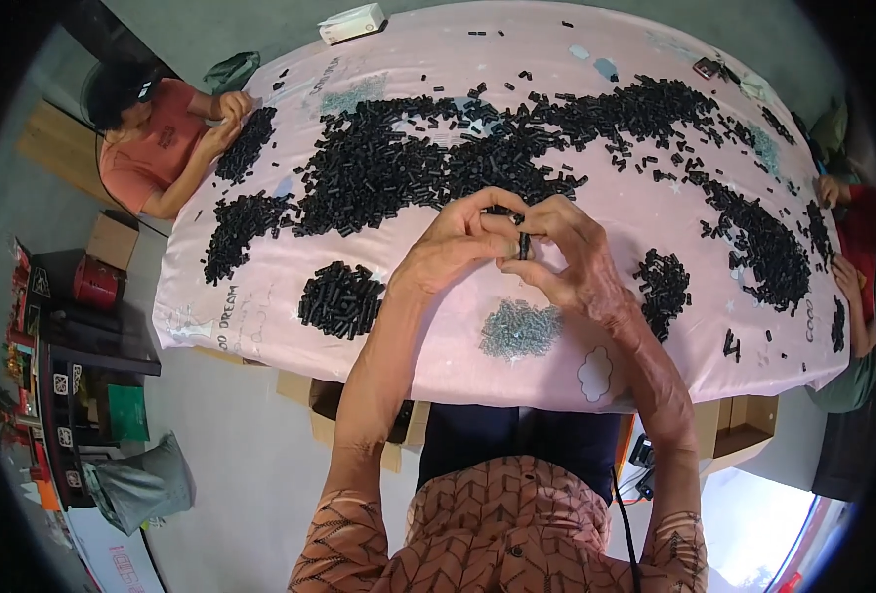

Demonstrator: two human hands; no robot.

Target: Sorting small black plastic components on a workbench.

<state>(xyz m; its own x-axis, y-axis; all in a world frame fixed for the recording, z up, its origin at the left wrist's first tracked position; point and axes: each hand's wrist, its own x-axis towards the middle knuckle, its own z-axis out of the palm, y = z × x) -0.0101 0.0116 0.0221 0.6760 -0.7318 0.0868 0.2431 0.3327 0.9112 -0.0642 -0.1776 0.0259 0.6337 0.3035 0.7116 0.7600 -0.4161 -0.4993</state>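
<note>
Pinching a small black piece (524,246) between thumb and fingers, the right hand (568,252) meets the left hand (462,242) over the surface (448,356). The left hand is curled with its fingertips up against that piece; whether it grasps the piece too, or something smaller, I cannot tell. The work on this one piece looks underway rather than complete, since both hands are closed in around it and it has not been set down.

Much seems left to do: the main heap (359,168) of black pieces spreads just beyond the hands and off to their left, with a long scatter (645,104) running away to the far right. Nearer than the hands, between the forearms, lie the clear bits (520,328), a good number apparently unused; their exact shape is too small to make out. A left pile (341,299) sits beside the left forearm and a right pile (663,292) beyond the right forearm. Either might be finished work gathered apart, but at this size finished and unfinished pieces look alike, so the share done cannot be judged. Well to the left of the hands, a co-worker (156,148) sits by another pile (247,146).
</note>
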